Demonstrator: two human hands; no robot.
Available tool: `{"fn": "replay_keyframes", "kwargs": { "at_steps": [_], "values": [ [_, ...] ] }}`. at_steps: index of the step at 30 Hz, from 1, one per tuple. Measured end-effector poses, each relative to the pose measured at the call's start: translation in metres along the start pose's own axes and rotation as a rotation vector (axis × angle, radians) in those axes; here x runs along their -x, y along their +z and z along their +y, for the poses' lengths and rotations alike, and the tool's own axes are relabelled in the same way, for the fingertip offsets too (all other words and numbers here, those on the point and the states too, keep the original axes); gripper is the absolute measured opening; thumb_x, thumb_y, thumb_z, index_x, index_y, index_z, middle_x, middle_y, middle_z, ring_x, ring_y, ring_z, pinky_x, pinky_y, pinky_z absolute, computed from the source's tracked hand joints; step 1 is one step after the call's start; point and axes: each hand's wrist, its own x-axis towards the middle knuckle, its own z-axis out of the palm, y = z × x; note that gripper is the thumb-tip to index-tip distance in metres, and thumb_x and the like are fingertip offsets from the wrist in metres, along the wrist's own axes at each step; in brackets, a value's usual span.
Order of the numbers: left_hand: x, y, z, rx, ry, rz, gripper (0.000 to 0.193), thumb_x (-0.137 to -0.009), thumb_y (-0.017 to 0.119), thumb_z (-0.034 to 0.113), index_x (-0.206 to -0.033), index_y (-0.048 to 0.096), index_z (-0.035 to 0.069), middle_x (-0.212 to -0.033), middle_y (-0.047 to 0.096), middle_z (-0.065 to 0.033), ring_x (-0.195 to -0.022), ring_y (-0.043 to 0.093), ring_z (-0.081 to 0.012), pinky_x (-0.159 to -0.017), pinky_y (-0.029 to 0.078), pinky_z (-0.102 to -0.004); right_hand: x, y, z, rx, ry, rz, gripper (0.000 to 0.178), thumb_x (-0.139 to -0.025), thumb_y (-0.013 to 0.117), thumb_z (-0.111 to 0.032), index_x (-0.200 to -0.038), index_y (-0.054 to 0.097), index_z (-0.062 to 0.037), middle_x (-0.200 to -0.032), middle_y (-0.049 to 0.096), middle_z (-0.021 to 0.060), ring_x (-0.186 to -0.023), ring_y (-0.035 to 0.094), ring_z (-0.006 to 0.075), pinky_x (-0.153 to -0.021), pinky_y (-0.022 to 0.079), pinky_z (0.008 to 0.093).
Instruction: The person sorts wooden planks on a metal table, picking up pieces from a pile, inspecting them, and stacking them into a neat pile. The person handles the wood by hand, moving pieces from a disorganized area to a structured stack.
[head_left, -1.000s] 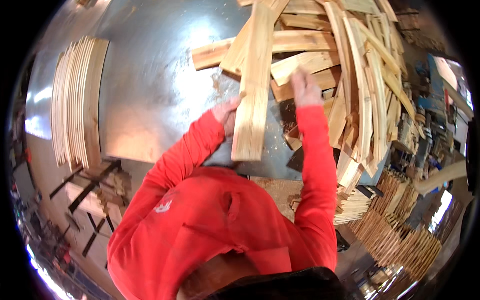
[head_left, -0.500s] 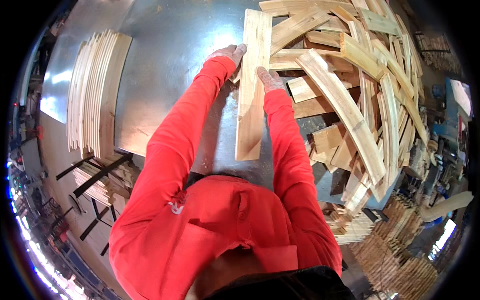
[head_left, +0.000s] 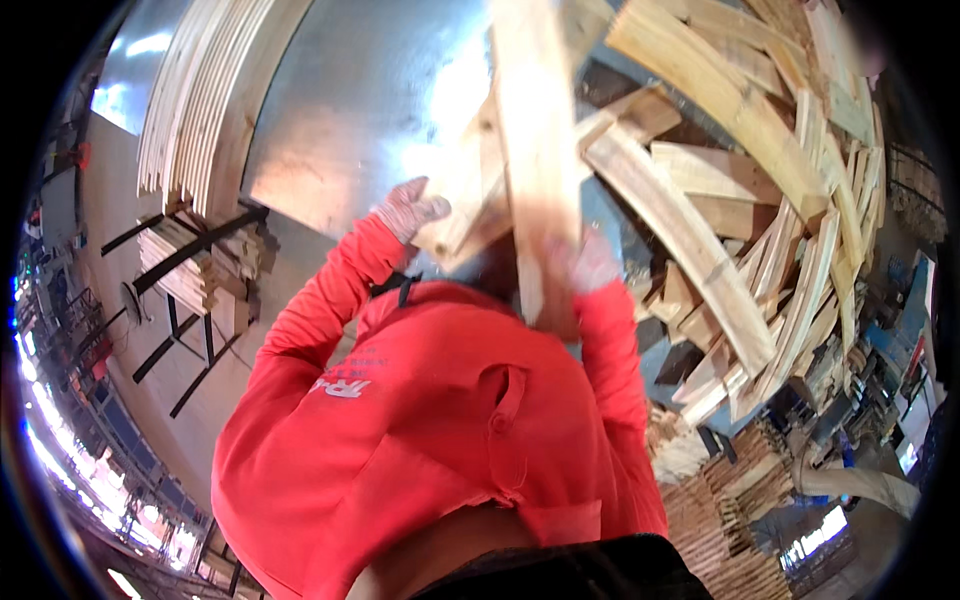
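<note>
A long, pale wooden board (head_left: 537,130) runs lengthwise away from me over the metal table and is smeared by motion. My right hand (head_left: 590,262) grips its right edge near the close end, with the fingers partly blurred. Beneath and left of it, other wooden boards (head_left: 468,195) lie slanted across each other. My left hand (head_left: 412,208) is beside these boards' left edge, its fingers apart and nothing visible in them. Whether its fingertips touch the wood, I cannot tell.
A jumbled heap of curved and straight boards (head_left: 690,240) covers the table's right side. At the far left stands a neat row of boards on edge (head_left: 215,90). More stacked wood (head_left: 185,260) sits below by a black metal frame (head_left: 200,245), and further piles (head_left: 735,490) lie low on the right.
The long board has come nearer to me. My left hand has left its edge and moved nearer and to the left, while my right hand has come nearer with the board. The whole view has shifted.
</note>
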Motion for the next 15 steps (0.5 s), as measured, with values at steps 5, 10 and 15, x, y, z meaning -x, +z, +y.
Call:
{"fn": "replay_keyframes", "kwargs": {
  "at_steps": [5, 10, 15],
  "values": [
    [0.006, 0.017, -0.010, -0.106, 0.213, 0.202, 0.047, -0.088, 0.062, 0.018, -0.131, 0.049, 0.004, -0.111, 0.062, -0.0095, -0.100, 0.060, -0.0190, -0.087, 0.049, -0.0338, -0.065, 0.056, -0.067, 0.842, 0.177, 0.146, 0.059, -0.089, 0.049, -0.048, -0.115, 0.055, 0.0049, -0.092, 0.067, 0.0235, -0.087, 0.066, 0.0379, -0.076, 0.052, 0.0466],
    [-0.012, 0.022, -0.014, 0.137, 0.280, 0.152, 0.043, -0.087, 0.063, 0.017, -0.126, 0.056, 0.002, -0.114, 0.064, -0.0113, -0.101, 0.061, -0.0197, -0.089, 0.049, -0.0354, -0.084, 0.064, -0.084, 1.163, -0.174, -0.351, 0.060, -0.089, 0.049, -0.047, -0.131, 0.046, -0.0041, -0.105, 0.064, 0.0245, -0.098, 0.061, 0.0402, -0.087, 0.049, 0.0478],
    [-0.037, 0.010, -0.029, 0.072, 0.169, 0.037, 0.050, -0.081, 0.068, 0.020, -0.126, 0.055, 0.002, -0.112, 0.064, -0.0108, -0.098, 0.063, -0.0222, -0.090, 0.049, -0.0379, -0.118, -0.137, -0.087, 1.500, 0.209, 0.236, 0.109, -0.067, 0.077, -0.054, -0.151, 0.019, -0.0166, -0.151, 0.031, 0.0208, -0.138, 0.032, 0.0365, -0.114, 0.024, 0.0498]
  ]
}}
